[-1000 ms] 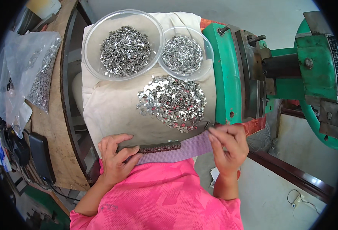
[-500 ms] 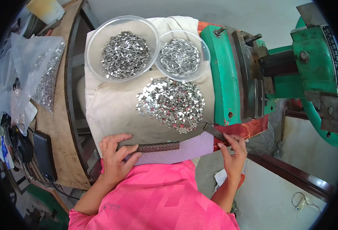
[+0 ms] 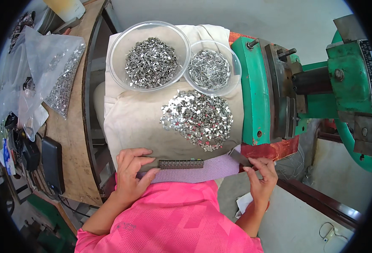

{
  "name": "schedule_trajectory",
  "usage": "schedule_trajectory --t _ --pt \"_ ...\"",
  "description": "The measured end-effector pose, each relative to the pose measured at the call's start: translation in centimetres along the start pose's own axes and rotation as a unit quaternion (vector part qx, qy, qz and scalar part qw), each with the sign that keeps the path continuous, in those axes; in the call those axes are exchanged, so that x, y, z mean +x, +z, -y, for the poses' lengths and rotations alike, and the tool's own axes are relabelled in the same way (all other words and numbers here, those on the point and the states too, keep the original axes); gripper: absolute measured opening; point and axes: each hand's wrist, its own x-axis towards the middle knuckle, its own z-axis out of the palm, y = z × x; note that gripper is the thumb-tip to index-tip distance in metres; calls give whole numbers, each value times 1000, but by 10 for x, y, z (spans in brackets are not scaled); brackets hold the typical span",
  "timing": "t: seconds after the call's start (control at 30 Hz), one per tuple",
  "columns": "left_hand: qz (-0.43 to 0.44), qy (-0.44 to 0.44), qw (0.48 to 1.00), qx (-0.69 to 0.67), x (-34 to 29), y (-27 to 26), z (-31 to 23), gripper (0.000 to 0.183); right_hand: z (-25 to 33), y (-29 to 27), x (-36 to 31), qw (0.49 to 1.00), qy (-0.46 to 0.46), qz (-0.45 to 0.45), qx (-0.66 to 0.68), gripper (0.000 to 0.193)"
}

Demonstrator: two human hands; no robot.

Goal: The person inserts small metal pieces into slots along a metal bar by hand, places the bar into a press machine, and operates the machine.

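Head view: a dark slotted strip, divided along its length into a row of small even cells, lies level at the upper edge of a purple mesh mat, in front of the person. At its left end is the left hand, thumb and forefinger apart; whether they grip it cannot be told. Well apart from it, the right hand pinches one end of a flat dark bar, tilted over the mat's right end. Beyond, on a beige cloth, spreads a loose pile of shiny metal chips, some reddish. Behind it stand two clear round tubs, rims close together: the larger tub holds a heap of small silvery-grey pieces, the smaller tub slim, bright silver pieces. Farther left, a clear plastic bag contains more silvery bits.
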Motion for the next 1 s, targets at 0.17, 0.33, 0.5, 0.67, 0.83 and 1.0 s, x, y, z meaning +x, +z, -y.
schedule_trajectory --t 0.17,0.33,0.5,0.67,0.83,1.0 --pt "-23 -54 995 -84 3 -4 -7 12 39 20 6 992 -111 44 29 30" --pt "-8 -99 992 -76 5 -11 -14 8 63 40 16 973 -211 97 4 34" --pt "18 -129 989 -64 10 -11 -19 9 73 50 19 967 -222 125 21 32" --pt "45 -104 993 -25 12 -9 -19 14 75 59 18 963 -226 149 14 31" --pt "65 -78 995 2 14 -6 -20 12 72 60 17 963 -219 155 12 31" --pt "73 -86 994 8 14 -5 -23 13 73 61 18 962 -225 154 16 31"
